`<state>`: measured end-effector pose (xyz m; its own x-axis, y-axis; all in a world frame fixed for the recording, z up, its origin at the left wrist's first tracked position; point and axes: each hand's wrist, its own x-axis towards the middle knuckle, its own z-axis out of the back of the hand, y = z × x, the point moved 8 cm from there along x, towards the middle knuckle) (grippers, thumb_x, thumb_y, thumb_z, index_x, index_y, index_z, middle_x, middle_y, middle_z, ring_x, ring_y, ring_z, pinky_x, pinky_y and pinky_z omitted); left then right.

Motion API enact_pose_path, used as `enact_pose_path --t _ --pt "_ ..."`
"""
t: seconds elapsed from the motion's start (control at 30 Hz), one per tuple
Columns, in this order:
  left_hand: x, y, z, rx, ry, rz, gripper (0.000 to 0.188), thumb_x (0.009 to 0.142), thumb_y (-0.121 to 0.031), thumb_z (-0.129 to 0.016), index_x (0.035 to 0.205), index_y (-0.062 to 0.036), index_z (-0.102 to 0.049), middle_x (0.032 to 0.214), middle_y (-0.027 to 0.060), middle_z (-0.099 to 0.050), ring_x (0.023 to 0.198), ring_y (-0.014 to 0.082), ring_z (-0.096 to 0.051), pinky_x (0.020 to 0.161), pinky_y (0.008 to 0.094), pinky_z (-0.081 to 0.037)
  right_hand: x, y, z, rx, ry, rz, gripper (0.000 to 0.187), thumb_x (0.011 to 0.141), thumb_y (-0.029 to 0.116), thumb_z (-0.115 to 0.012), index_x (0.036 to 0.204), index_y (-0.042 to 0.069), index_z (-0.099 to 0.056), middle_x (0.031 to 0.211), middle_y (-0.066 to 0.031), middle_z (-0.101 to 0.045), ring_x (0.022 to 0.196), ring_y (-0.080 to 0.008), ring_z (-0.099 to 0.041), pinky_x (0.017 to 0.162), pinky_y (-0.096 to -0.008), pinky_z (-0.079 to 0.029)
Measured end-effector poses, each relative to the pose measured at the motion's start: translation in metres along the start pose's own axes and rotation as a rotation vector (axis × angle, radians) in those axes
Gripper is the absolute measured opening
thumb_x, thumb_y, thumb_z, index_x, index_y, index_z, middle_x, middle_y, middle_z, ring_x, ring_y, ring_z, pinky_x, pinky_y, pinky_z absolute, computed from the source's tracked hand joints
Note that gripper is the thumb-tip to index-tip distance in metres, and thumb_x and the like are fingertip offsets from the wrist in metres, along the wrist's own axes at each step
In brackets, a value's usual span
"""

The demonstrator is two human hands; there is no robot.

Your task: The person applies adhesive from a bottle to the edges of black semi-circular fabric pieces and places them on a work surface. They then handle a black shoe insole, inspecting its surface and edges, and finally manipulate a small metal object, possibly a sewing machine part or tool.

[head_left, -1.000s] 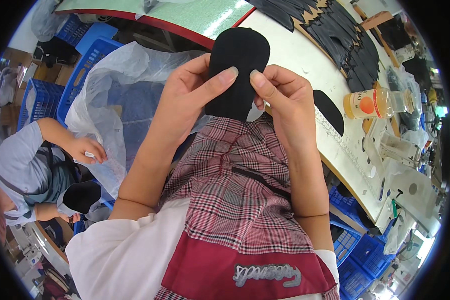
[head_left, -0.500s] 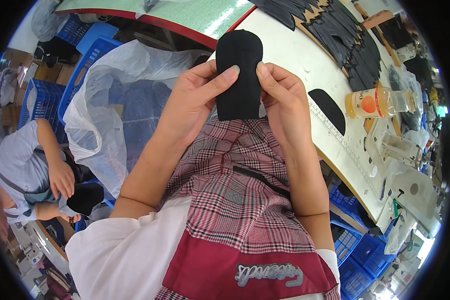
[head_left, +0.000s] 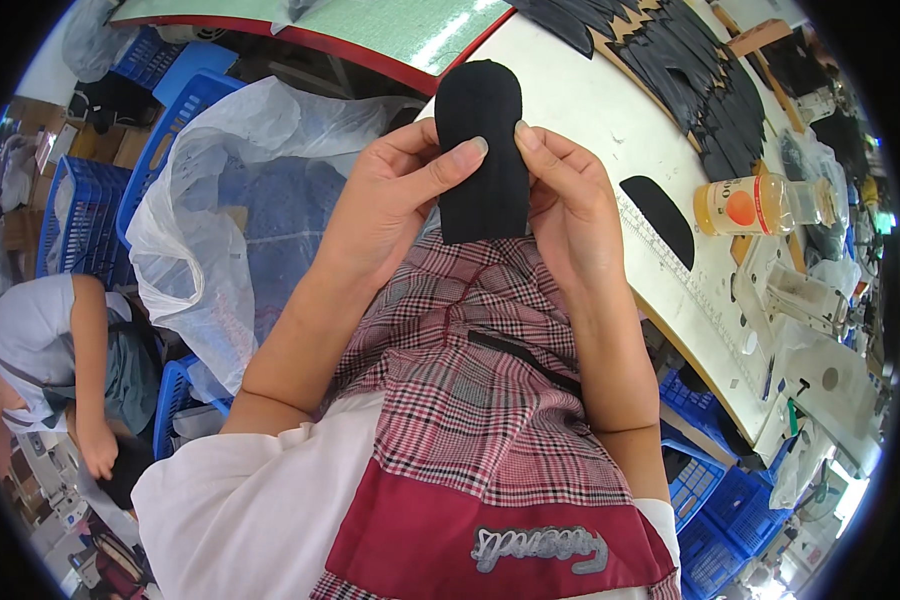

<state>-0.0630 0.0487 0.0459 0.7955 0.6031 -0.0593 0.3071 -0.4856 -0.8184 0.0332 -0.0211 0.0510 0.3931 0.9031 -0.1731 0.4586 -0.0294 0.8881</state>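
Note:
A flat black fabric-like piece (head_left: pixel 480 110), rounded at the top and cut straight at the bottom, is held up in front of my apron near the table edge. My left hand (head_left: pixel 390 200) pinches its left side, thumb across the front and fingers behind. On the opposite edge, my right hand (head_left: pixel 578 200) grips it between thumb and fingers. Most of the fingertips behind the piece are hidden. To the right, a similar black piece with a rounded end (head_left: pixel 660 215) lies flat on the white table (head_left: pixel 570 100), beside a clear ruler (head_left: pixel 685 265).
Many black pieces (head_left: pixel 685 75) lie overlapped on a board at the far right, near a bottle of yellowish liquid (head_left: pixel 745 205). A big clear plastic bag (head_left: pixel 195 235) and blue crates (head_left: pixel 70 215) stand at left. Another person (head_left: pixel 40 345) bends over at the left rim.
The black piece has tilted slightly, its lower end swinging right, and my left thumb sits a little further across it. The person at left has bent lower, their dark piece moving down.

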Motion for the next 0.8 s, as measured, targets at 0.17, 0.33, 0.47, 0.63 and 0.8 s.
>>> enact_pose_path --t 0.17,0.33,0.47,0.63,0.8 --pt "-0.001 0.002 0.002 -0.009 -0.037 0.013 0.022 0.086 -0.016 -0.059 0.101 -0.0008 -0.059 0.091 0.0043 -0.063 0.081 0.0100 -0.059 0.075 0.0235 -0.047 0.000 -0.001 0.000 0.011 -0.011 0.018 0.028 0.088 0.022 -0.054 0.098 -0.003 -0.060 0.081 -0.0047 -0.064 0.068 -0.0079 -0.059 0.065 -0.0197 -0.047" --pt "-0.004 0.003 0.006 -0.070 -0.091 0.050 0.019 0.086 -0.020 -0.059 0.093 -0.0021 -0.063 0.084 0.0012 -0.063 0.075 0.0072 -0.058 0.070 0.0209 -0.046 0.002 0.001 0.001 0.057 -0.087 0.012 0.021 0.086 0.023 -0.058 0.083 0.003 -0.063 0.068 0.0019 -0.059 0.055 -0.0025 -0.048 0.053 -0.0163 -0.038" --pt "-0.004 0.002 0.005 -0.085 -0.104 0.046 0.019 0.087 -0.020 -0.058 0.093 -0.0029 -0.063 0.082 0.0011 -0.063 0.070 0.0065 -0.059 0.064 0.0199 -0.047 0.001 0.003 0.001 0.034 -0.107 0.028 0.023 0.085 0.025 -0.059 0.082 0.003 -0.063 0.067 0.0023 -0.058 0.055 -0.0030 -0.046 0.054 -0.0169 -0.037" --pt "-0.003 -0.005 0.005 -0.106 -0.131 0.029 0.018 0.088 -0.021 -0.056 0.089 -0.0039 -0.063 0.079 0.0010 -0.064 0.067 0.0064 -0.059 0.062 0.0196 -0.047 -0.006 0.021 -0.005 -0.171 -0.067 0.154 0.025 0.085 0.026 -0.059 0.080 0.001 -0.061 0.066 0.0020 -0.056 0.058 -0.0043 -0.047 0.056 -0.0171 -0.037" --pt "-0.004 -0.010 0.006 -0.137 -0.166 0.001 0.018 0.088 -0.021 -0.055 0.089 -0.0039 -0.062 0.079 0.0010 -0.064 0.068 0.0060 -0.059 0.061 0.0194 -0.047 -0.017 0.033 -0.014 -0.319 0.016 0.191 0.020 0.084 0.019 -0.061 0.081 -0.001 -0.060 0.066 -0.0002 -0.058 0.056 -0.0042 -0.048 0.052 -0.0169 -0.037"
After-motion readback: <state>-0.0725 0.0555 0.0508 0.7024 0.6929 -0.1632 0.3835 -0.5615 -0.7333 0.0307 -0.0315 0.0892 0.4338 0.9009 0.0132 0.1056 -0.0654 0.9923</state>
